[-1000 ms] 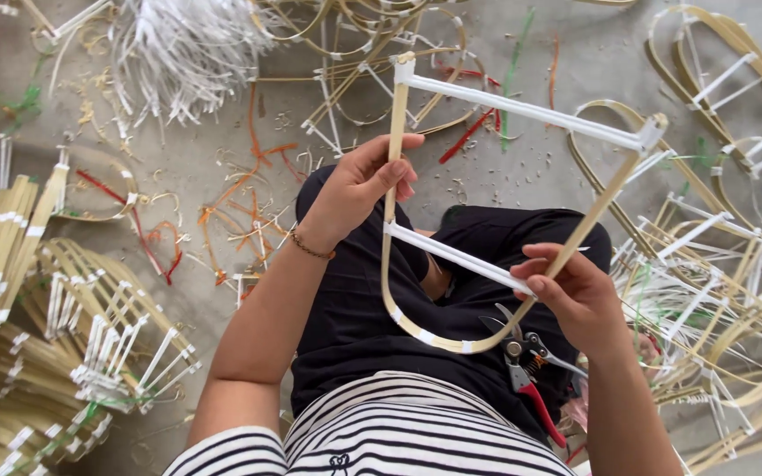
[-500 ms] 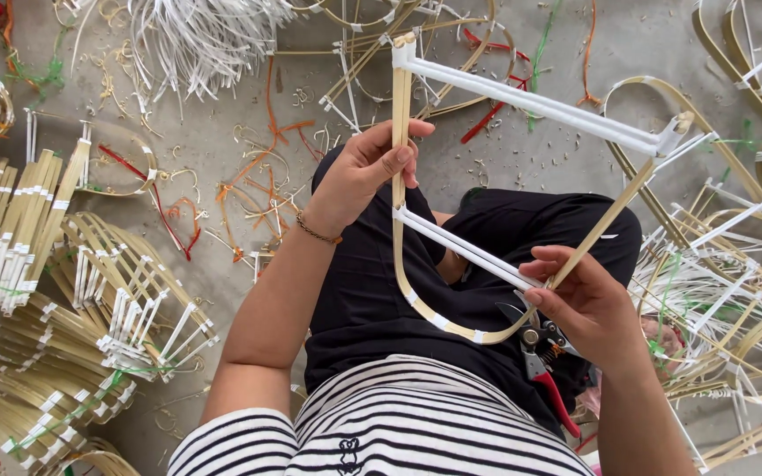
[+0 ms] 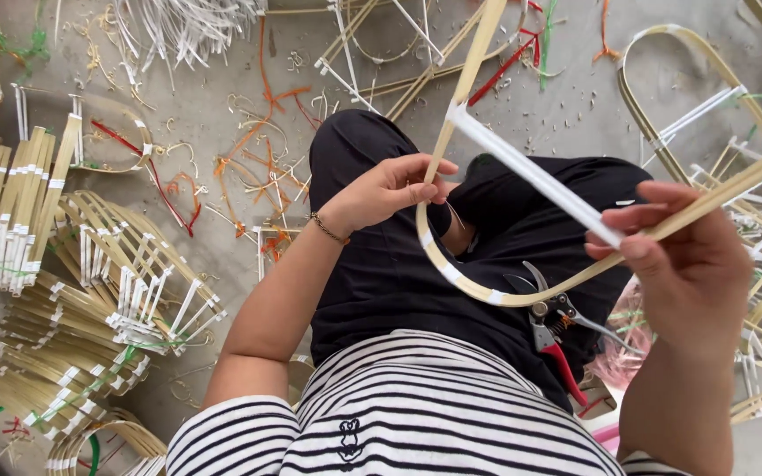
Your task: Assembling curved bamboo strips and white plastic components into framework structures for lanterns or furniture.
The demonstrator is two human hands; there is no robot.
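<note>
A U-shaped bent bamboo frame [image 3: 465, 273] with a white crossbar [image 3: 531, 176] hangs over my lap. My left hand [image 3: 390, 189] pinches the frame's left leg just below where the crossbar meets it. My right hand [image 3: 694, 260] grips the right leg, thumb and fingers closed over it at the crossbar's lower end. The frame's upper ends run out of the picture at the top and right. Red-handled pruning shears [image 3: 553, 339] lie on my black trousers beneath the curve of the frame.
Stacks of finished bamboo frames [image 3: 90, 291] lie on the concrete floor to the left, more frames [image 3: 707, 115] to the right. White strips [image 3: 187, 26] and orange and red scraps [image 3: 249, 167] litter the floor ahead. A pink object [image 3: 619, 353] sits by my right leg.
The frame has come closer to the camera and now fills more of the view, its top leaving the picture. Both hands kept their grip; the right hand rose toward the crossbar's end.
</note>
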